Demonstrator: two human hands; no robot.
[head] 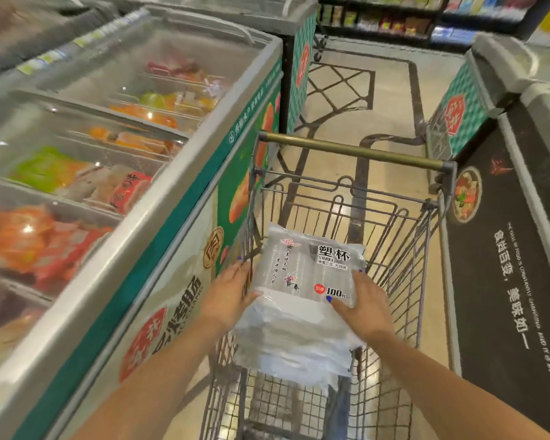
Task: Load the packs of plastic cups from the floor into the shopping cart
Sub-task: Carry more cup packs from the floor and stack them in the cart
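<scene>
Freezer chests (134, 128) line the aisle on my left, another dark-fronted chest (505, 265) stands on my right, and the shopping cart (404, 236) sits between them on the tiled floor (388, 100), its handle bar (353, 151) at the far end from me. I hold a stack of plastic cup packs (305, 296) above the near end of the cart's basket. My left hand (232, 296) presses flat against the stack's left side, fingers straight and thumb over the top edge; my right hand (362, 306) holds the right side, fingers spread across the top pack's label. Both hands are equally near, one to each flank. The stack's long axis runs away from me, along the cart's length, so it lines up with the basket. The wire floor of the basket lies directly below the packs, and I judge that a straight lowering between the side walls is what comes next. How many packs are in the stack I cannot tell.
</scene>
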